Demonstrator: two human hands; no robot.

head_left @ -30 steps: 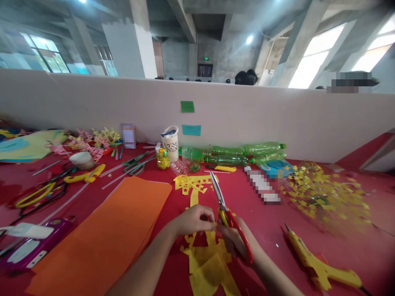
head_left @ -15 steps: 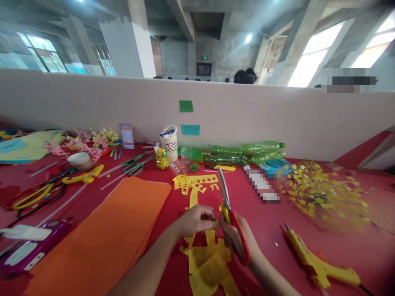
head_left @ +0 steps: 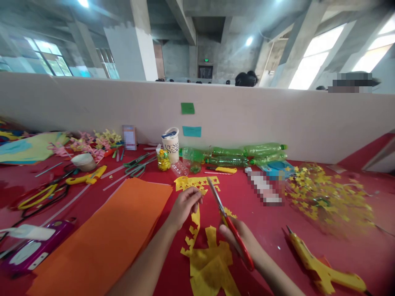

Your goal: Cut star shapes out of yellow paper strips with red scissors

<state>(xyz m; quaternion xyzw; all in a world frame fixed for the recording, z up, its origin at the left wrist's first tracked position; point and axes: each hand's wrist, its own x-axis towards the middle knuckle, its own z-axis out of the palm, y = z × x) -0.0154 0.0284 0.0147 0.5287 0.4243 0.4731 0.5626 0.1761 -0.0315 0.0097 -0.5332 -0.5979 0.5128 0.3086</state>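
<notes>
My right hand (head_left: 237, 235) grips a pair of scissors (head_left: 235, 232) with red and yellow handles. Their blades point up and away and look closed. My left hand (head_left: 187, 206) hovers left of the blades, fingertips pinched together; what they hold, if anything, is too small to make out. Just beyond it lie yellow strips with star-shaped holes (head_left: 197, 181). A notched yellow strip (head_left: 191, 234) runs below my left hand. Nearer to me rest larger yellow sheet pieces (head_left: 211, 263). A few small yellow stars (head_left: 230, 212) lie beside my right hand.
Orange sheets (head_left: 105, 238) cover the left side. A yellow glue gun (head_left: 324, 267) lies at the right, below a clump of yellow stars (head_left: 324, 197). Green plastic bottles (head_left: 230, 160), a white cup (head_left: 170, 148) and a yellow cutter (head_left: 226, 169) sit before the white partition (head_left: 123, 102).
My left hand has moved away from me and slightly left, apart from the right hand. The scissors have tilted further left. The small stars beside my right hand are more exposed.
</notes>
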